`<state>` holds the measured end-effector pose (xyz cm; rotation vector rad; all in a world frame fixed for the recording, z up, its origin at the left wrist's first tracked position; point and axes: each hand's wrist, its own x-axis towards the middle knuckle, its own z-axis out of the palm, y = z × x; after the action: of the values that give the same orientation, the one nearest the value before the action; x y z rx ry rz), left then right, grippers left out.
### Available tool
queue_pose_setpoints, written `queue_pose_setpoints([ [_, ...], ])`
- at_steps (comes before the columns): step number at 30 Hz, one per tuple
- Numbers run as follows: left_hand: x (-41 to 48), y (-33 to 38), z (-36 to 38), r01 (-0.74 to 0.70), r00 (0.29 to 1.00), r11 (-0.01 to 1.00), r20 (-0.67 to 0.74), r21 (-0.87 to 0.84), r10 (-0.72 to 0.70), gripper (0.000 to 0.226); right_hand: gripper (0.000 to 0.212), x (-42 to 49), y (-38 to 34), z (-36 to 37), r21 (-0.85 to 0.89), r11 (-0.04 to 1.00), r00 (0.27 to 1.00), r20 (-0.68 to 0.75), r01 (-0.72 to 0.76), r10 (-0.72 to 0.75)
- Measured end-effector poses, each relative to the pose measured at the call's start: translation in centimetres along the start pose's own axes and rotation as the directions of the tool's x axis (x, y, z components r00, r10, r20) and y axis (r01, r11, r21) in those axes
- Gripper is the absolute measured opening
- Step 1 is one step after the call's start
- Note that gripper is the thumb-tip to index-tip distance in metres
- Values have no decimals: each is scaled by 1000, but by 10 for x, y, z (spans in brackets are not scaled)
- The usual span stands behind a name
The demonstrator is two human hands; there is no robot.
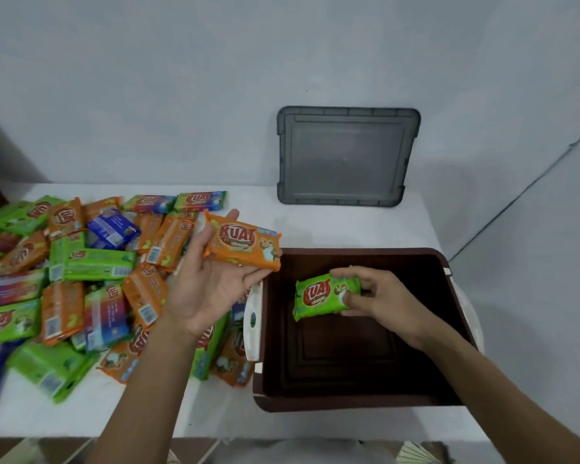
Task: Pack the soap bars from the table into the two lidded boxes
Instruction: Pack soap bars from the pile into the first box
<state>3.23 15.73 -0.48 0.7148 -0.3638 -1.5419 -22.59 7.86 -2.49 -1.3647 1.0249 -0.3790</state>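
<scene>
Left grip [211, 283] holds one orange bar [245, 246] | right grip [382, 296] pinches one green bar [322, 296]

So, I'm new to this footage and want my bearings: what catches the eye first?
The bright heap of soap bars on the left of the white table stands out first. At centre the left hand holds an orange soap bar, while the right hand pinches a green soap bar over the open brown box. A grey lid leans against the wall behind.
</scene>
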Motion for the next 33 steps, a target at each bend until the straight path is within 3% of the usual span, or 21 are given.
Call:
queue_pose_setpoints([
  [3, -1, -6, 5, -19, 999, 997, -39, 78, 22, 48, 36, 16, 14, 12, -57, 997, 998, 44, -43, 46],
  [5, -2, -11, 9, -14, 999, 993, -39, 117, 18, 48, 35, 24, 22, 18, -216, 976, 998, 45, -34, 44],
  [7, -3, -16, 11, -16, 999, 987, -38, 161, 22, 48, 35, 29, 28, 20, -499, 866, 1000, 22, 11, 0],
  [9, -4, -19, 12, -22, 998, 978, -45, 209, 32, 48, 35, 30, 32, 21, -677, 734, 999, 18, 46, -45],
  [13, -7, -21, 15, -33, 998, 960, -48, 280, 49, 46, 38, 28, 31, 22, -824, 563, 997, 24, 62, -75],
  [15, -7, -21, 16, -36, 997, 955, -53, 295, 54, 44, 31, 23, 22, 20, -841, 539, 988, -38, 50, -152],
  [17, -8, -22, 16, -41, 997, 949, -54, 314, 61, 42, 23, 14, 6, 20, -717, 688, 954, -117, 111, -276],
  [19, -7, -23, 17, -51, 997, 939, -41, 341, 69, 40, 24, 2, -14, 22, -322, 924, 952, -152, 208, -267],
  [20, -7, -24, 18, -61, 997, 930, -28, 362, 77, 40, 30, -3, -24, 24, -105, 968, 964, -113, 228, -240],
  [22, -5, -26, 22, -90, 995, 910, 2, 406, 97, 40, 42, -9, -35, 28, 135, 966, 975, -36, 221, -218],
  [26, -2, -26, 28, -109, 994, 874, 49, 473, 98, 39, 37, -10, -35, 31, 247, 937, 969, -50, 245, -241],
  [28, -6, -22, 32, -118, 993, 765, 77, 633, 90, 35, 33, -12, -32, 23, 282, 927, 969, -73, 246, -235],
  [30, -10, -19, 33, -169, 985, 565, 122, 807, 121, 33, 32, -17, -29, 9, 274, 927, 966, -92, 256, -240],
  [33, -9, -18, 16, -231, 936, 94, 195, 968, 294, 31, 31, -30, -23, -19, 115, 963, 964, -136, 243, -227],
])
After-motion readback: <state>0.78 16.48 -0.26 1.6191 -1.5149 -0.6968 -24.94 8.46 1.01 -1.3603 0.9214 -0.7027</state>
